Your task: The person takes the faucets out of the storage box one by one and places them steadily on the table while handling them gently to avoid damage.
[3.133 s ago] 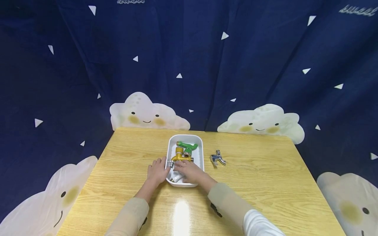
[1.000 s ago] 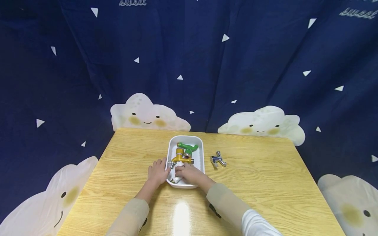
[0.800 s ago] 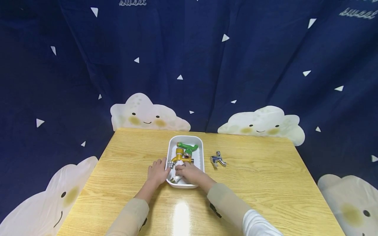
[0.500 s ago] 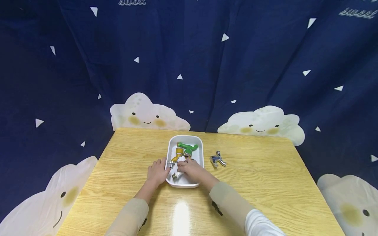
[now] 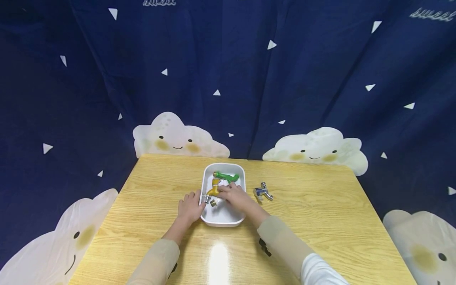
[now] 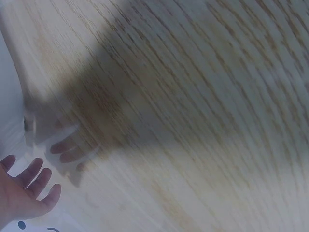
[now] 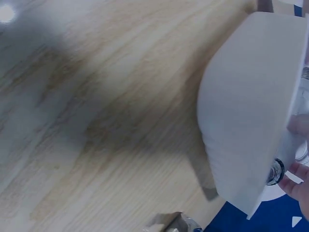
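A white plastic tray (image 5: 222, 217) holds several faucets. My right hand (image 5: 235, 196) reaches into it and grips a white faucet (image 5: 223, 183) with a brass threaded end, over the yellow faucet (image 5: 214, 191). Behind these lies a green faucet (image 5: 224, 176) near the far wall of the tray. My left hand (image 5: 190, 206) rests at the tray's left side, fingers relaxed, thumb by the rim. That same hand (image 6: 26, 193) shows at the corner of the left wrist view. In the right wrist view, the tray's outer wall (image 7: 251, 106) covers much of what my right hand (image 7: 300, 181) holds.
A chrome faucet (image 5: 263, 192) lies on the wooden table (image 5: 313, 221), to the right of the tray. A dark blue curtain (image 5: 242, 79) with clouds and triangles hangs behind the table.
My right hand has taken hold of the white faucet at the tray's near end and carried it away from me, over the yellow faucet. The left hand has stayed put.
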Demonstrator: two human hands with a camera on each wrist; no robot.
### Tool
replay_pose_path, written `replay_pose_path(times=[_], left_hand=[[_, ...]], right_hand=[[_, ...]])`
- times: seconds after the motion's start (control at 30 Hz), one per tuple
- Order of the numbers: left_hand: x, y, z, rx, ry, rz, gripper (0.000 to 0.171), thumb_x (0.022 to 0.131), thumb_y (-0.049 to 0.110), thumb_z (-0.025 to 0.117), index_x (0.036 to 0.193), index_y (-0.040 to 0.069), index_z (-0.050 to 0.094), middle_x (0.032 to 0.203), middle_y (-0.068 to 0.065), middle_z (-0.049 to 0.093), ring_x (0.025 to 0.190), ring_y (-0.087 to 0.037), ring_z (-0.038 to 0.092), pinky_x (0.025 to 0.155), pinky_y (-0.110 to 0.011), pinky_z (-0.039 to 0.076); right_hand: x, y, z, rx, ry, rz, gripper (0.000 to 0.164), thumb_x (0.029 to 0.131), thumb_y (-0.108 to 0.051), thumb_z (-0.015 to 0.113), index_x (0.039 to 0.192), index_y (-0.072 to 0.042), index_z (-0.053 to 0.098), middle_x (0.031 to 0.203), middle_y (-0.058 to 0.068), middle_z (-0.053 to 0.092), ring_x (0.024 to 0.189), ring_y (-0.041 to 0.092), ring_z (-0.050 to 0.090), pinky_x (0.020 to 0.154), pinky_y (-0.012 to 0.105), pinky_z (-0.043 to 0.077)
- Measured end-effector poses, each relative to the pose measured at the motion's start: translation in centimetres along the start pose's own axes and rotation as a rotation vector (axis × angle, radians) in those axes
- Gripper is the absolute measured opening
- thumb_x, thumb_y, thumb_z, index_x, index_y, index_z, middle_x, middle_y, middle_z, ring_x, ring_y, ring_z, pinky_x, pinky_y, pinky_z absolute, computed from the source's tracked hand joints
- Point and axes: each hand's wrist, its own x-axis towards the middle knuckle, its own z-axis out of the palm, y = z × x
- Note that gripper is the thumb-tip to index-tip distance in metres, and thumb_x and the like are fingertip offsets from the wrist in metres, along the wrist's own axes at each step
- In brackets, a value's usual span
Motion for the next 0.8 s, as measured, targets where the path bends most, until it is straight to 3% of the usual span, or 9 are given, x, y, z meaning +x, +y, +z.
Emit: replay_pose_path(times=[0.33, 0.53, 0.8], left_hand=[[0.0, 0.0, 0.0, -0.005, -0.003, -0.004, 0.056, 0.088, 0.037, 0.044, 0.136, 0.010, 0.038, 0.120, -0.017, 0.051, 0.108, -0.035, 0.046, 0.087, -0.054, 0.037], [0.0, 0.0, 0.1, -0.013, -0.003, -0.012, 0.057, 0.087, 0.037, 0.043, 0.137, 0.011, 0.038, 0.122, -0.017, 0.050, 0.109, -0.034, 0.045, 0.088, -0.054, 0.036], [0.0, 0.0, 0.1, -0.015, 0.002, -0.006, 0.055, 0.087, 0.037, 0.043, 0.136, 0.011, 0.039, 0.120, -0.017, 0.051, 0.108, -0.034, 0.046, 0.087, -0.054, 0.037]], right_hand=[[0.1, 0.5, -1.2, -0.002, 0.101, 0.024, 0.025, 0.085, -0.012, 0.061, 0.108, -0.020, 0.066, 0.126, -0.002, 0.053, 0.104, 0.023, 0.047, 0.085, 0.040, 0.043], [-0.3, 0.9, -1.8, -0.002, 0.170, 0.043, 0.028, 0.082, -0.007, 0.065, 0.107, -0.018, 0.067, 0.124, 0.003, 0.055, 0.102, 0.025, 0.049, 0.082, 0.041, 0.044], [-1.0, 1.9, -2.3, -0.018, 0.210, 0.130, 0.029, 0.082, -0.007, 0.065, 0.109, -0.017, 0.066, 0.126, 0.001, 0.053, 0.106, 0.031, 0.048, 0.083, 0.046, 0.045]])
